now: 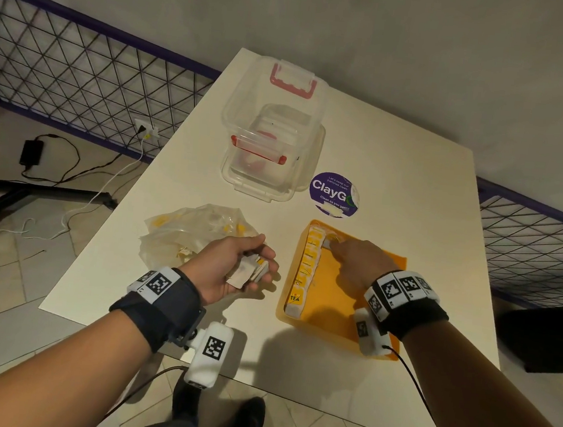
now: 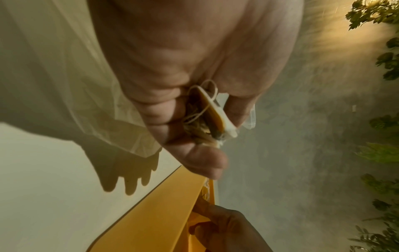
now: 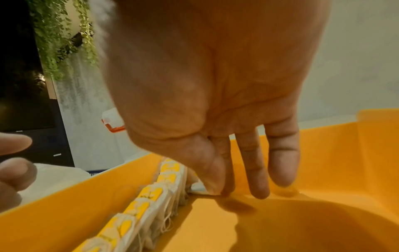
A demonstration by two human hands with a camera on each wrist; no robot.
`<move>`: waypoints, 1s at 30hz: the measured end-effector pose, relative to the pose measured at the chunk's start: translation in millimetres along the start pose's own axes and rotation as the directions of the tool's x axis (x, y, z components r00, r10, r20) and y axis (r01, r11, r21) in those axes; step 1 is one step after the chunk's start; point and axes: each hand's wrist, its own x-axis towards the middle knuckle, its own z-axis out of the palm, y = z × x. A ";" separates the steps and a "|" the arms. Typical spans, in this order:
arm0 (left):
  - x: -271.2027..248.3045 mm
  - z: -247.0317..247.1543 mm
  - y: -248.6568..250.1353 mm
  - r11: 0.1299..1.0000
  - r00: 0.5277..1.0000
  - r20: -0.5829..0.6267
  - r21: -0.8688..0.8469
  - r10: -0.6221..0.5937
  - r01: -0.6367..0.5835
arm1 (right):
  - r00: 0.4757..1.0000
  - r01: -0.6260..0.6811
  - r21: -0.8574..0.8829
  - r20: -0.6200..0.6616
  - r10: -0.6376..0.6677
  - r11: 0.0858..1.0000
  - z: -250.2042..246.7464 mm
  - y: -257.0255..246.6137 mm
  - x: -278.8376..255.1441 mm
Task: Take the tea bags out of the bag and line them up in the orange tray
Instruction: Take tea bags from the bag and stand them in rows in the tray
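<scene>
— While the right hand [image 1: 355, 258] pinches a tea bag [image 3: 199, 187] at the row's [image 1: 305, 270] far end in the orange tray [image 1: 343, 308], where's the rest?

— Gripped in the left hand [image 1: 233, 270], just left of the tray, nearer the bag [image 1: 188, 235].

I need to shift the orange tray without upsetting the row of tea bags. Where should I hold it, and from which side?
Judging by the layout, grip the orange tray by its near and far rims, coming from above. The tea bags stand along its left wall, so keep it level and keep fingers off that side.
</scene>
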 end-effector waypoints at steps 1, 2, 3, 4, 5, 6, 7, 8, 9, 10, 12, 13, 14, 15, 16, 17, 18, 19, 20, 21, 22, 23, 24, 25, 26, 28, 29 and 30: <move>-0.5 0.3 0.2 1.000 1.000 0.000 0.000 0.002 -0.002 | 1.000 0.002 0.013 -0.003 -0.002 1.000 0.2 0.4 0.1; -0.7 0.6 0.4 1.000 1.000 0.000 -0.002 0.003 -0.003 | 1.000 0.005 0.025 -0.006 -0.005 1.000 0.5 0.8 -0.1; -1.3 1.0 0.9 1.000 1.000 0.002 -0.006 0.003 -0.003 | 1.000 0.010 0.031 -0.009 -0.010 0.999 0.9 1.4 -0.4; -1.4 1.3 1.3 1.000 1.000 0.004 -0.008 0.004 -0.004 | 1.000 0.018 0.030 -0.011 -0.018 0.999 1.4 2.3 -0.8; -1.7 1.7 1.7 1.000 1.000 0.006 -0.009 0.005 -0.005 | 1.000 0.026 0.027 -0.006 -0.026 0.999 1.4 3.3 -1.8; -1.4 1.7 2.0 1.000 1.000 0.011 -0.013 0.008 -0.008 | 0.999 0.032 0.027 0.000 -0.032 0.999 0.9 4.7 -3.0; -1.5 2.3 2.5 1.000 1.000 0.018 -0.019 0.011 -0.010 | 0.999 0.035 0.031 0.003 -0.035 0.999 -0.4 6.3 -4.3; -1.2 2.6 3.1 1.000 1.000 0.025 -0.028 0.012 -0.011 | 0.999 0.033 0.040 0.007 -0.033 0.999 -2.4 8.2 -5.4; -1.1 3.5 3.9 0.999 0.999 0.033 -0.040 0.011 -0.009 | 1.000 0.020 0.060 0.010 -0.021 0.998 -5.0 10.0 -6.3; -0.7 4.5 4.5 0.998 0.999 0.041 -0.056 0.008 -0.006 | 1.000 -0.001 0.092 0.012 0.000 0.996 -7.3 12.0 -7.0; -0.5 7.4 6.1 0.996 0.998 0.058 -0.090 -0.003 0.008 | 1.000 -0.026 0.145 0.016 0.024 0.989 -12.5 14.4 -9.3; -0.8 9.0 7.2 0.995 0.998 0.065 -0.102 -0.011 0.017 | 1.000 -0.030 0.158 0.013 0.029 0.987 -14.4 14.6 -10.5; -0.4 10.5 8.1 0.994 0.997 0.069 -0.108 -0.020 0.028 | 0.999 -0.034 0.170 0.006 0.034 0.985 -16.2 14.7 -12.3; -0.5 11.8 8.9 0.993 0.997 0.071 -0.109 -0.031 0.039 | 0.999 -0.038 0.185 0.000 0.039 0.982 -18.2 14.5 -14.2; -0.5 12.8 9.5 0.993 0.996 0.072 -0.106 -0.044 0.051 | 0.999 -0.038 0.214 -0.015 0.042 0.976 -19.8 13.4 -15.8; -0.9 13.9 10.1 0.993 0.996 0.075 -0.103 -0.056 0.063 | 0.998 -0.024 0.265 -0.049 0.039 0.964 -22.5 11.1 -18.3; -0.6 14.3 10.3 0.992 0.995 0.079 -0.105 -0.066 0.074 | 0.994 0.010 0.332 -0.103 0.026 0.943 -25.5 7.5 -21.2; -0.4 14.9 10.5 0.990 0.994 0.082 -0.111 -0.074 0.083 | 0.985 0.070 0.396 -0.174 0.000 0.916 -28.4 2.2 -24.7; 0.4 15.0 10.3 0.989 0.994 0.083 -0.118 -0.077 0.087 | 0.969 0.148 0.439 -0.243 -0.042 0.886 -31.1 -5.0 -29.0; 0.5 16.2 10.1 0.988 0.994 0.081 -0.125 -0.079 0.089 | 0.951 0.229 0.472 -0.295 -0.092 0.852 -33.8 -13.6 -34.4; 1.8 16.8 9.3 0.988 0.994 0.074 -0.130 -0.080 0.089 | 0.929 0.313 0.496 -0.338 -0.153 0.810 -36.0 -22.9 -40.6; 2.6 17.9 8.6 0.988 0.995 0.063 -0.134 -0.075 0.083 | 0.902 0.395 0.506 -0.372 -0.220 0.767 -37.2 -31.9 -46.6; 3.3 19.1 8.1 0.988 0.996 0.051 -0.137 -0.067 0.073 | 0.871 0.467 0.493 -0.399 -0.286 0.734 -37.5 -39.7 -51.3; 3.8 20.1 7.9 0.989 0.998 0.039 -0.136 -0.058 0.062 | 0.843 0.520 0.456 -0.412 -0.347 0.722 -37.2 -46.9 -55.0; 3.8 21.4 8.0 0.989 0.998 0.033 -0.136 -0.049 0.053 | 0.819 0.557 0.399 -0.412 -0.401 0.728 -34.5 -52.7 -56.1; 2.7 24.3 7.9 0.989 0.999 0.027 -0.145 -0.036 0.040 | 0.778 0.602 0.272 -0.410 -0.475 0.751 -28.3 -61.2 -54.9; 1.4 26.5 8.3 0.989 0.999 0.024 -0.146 -0.031 0.034 | 0.759 0.618 0.225 -0.422 -0.497 0.753 -24.7 -64.2 -53.0; 1.6 26.9 8.2 0.990 1.000 0.017 -0.141 -0.027 0.029 | 0.741 0.633 0.199 -0.438 -0.509 0.749 -21.2 -66.2 -51.0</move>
